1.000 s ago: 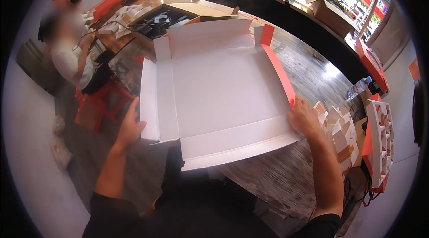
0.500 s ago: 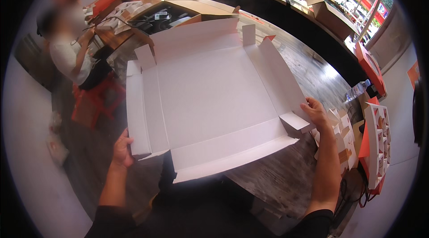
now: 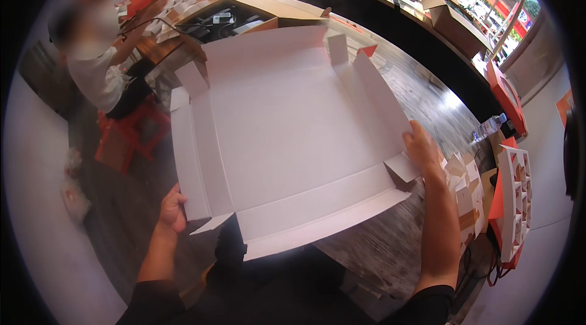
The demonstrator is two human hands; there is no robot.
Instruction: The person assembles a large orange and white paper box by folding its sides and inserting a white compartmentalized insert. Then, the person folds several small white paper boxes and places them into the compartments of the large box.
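Left hand [image 3: 173, 211] and right hand [image 3: 422, 151] pinch opposite side flaps [image 3: 187, 154] of a white cardboard box [image 3: 284, 123] (corner tabs [image 3: 338, 50] poking up), held between them, partly above a grey wood-grain surface [image 3: 372, 233].

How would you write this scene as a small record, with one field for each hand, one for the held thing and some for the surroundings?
Held thing: white cardboard box blank, opened out, with creased sides and some corner flaps standing up
Left hand: holds its left edge, near the lower corner
Right hand: holds its right side
Right surroundings: clear bottle; white compartment tray
Upper left: person in white top; red stool
Far side: open brown carton
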